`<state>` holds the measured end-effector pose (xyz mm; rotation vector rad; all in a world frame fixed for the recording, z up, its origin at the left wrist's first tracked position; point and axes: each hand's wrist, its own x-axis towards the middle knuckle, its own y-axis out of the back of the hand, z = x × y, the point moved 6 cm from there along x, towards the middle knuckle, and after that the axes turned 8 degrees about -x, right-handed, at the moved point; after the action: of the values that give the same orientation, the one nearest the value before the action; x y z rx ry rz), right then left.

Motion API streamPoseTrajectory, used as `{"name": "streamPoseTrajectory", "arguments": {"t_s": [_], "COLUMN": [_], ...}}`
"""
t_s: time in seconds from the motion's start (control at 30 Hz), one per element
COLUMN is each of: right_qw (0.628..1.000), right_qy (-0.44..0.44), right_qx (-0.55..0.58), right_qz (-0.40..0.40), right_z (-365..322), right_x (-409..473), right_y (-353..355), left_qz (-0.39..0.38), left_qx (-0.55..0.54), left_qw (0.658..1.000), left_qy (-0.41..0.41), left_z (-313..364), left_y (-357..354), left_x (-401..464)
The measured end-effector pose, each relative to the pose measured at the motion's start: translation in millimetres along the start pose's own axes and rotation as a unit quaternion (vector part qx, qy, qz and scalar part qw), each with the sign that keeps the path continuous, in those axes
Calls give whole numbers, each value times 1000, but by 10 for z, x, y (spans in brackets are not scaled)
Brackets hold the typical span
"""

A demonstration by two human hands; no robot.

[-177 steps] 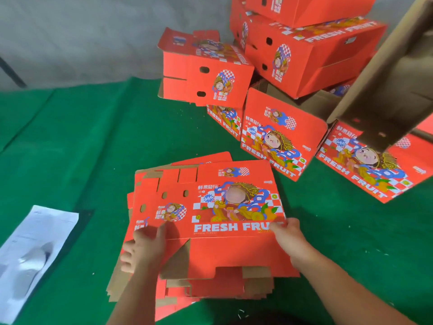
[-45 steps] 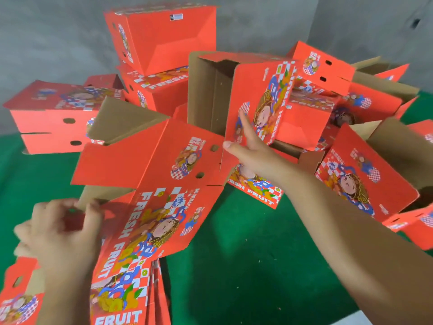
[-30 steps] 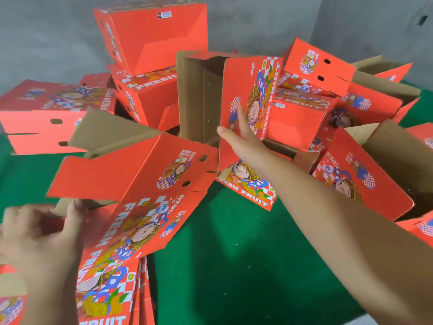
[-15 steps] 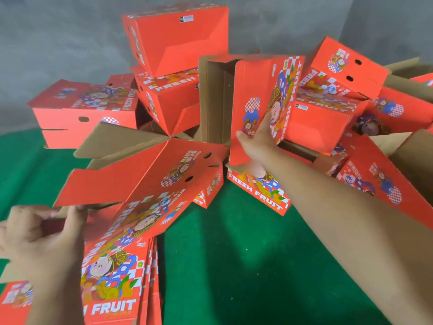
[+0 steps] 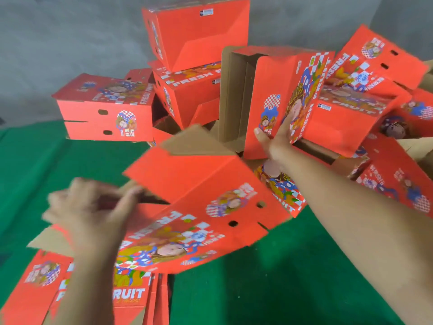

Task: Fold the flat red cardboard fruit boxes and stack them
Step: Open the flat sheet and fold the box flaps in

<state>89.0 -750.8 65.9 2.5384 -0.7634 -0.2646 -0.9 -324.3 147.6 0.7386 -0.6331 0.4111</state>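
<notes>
My left hand (image 5: pixel 93 214), blurred, grips the near edge of a partly unfolded red box (image 5: pixel 199 207) and holds it lifted over the stack of flat red boxes (image 5: pixel 131 296) at the bottom left. My right hand (image 5: pixel 276 141) reaches far forward. Its fingers lie flat against the printed face of a folded box (image 5: pixel 278 95) that stands on end, its brown open side facing left. The thumb sticks out to the left.
A pile of folded red boxes fills the back: one (image 5: pixel 105 109) at the left, two stacked (image 5: pixel 194 38) in the middle, several more (image 5: pixel 375 73) tumbled at the right. Green cloth (image 5: pixel 269 282) covers the table. A grey wall (image 5: pixel 58 31) stands behind.
My left hand has swung the unfolded box to the right and up. My right hand stays pressed on the upright box, which has shifted little.
</notes>
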Motion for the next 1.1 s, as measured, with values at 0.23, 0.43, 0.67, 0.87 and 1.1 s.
{"name": "streamPoseTrajectory", "arguments": {"t_s": [0.23,0.43,0.67,0.87,1.1], "right_qw": [980,990,987,980,950], "right_qy": [-70,-4,-21,-1,110], "right_qx": [127,122,149,191,276], "right_qz": [-133,-69,-60,-49,-95], "right_z": [298,421,512,161,-458], "right_x": [-477,-1084,-1311,-1670,-2035], "right_y": [275,414,428,223,286], "left_qz": [-84,-127,-178,-256,-206], "left_qx": [44,61,-245,-408,-510], "left_qw": [995,990,884,818,816], "left_qy": [-45,-11,357,314,177], "left_z": [806,608,-826,-455,-31], "left_y": [-968,-1184,-701,-833,-496], "left_x": [-65,-70,-506,-814,-478]}}
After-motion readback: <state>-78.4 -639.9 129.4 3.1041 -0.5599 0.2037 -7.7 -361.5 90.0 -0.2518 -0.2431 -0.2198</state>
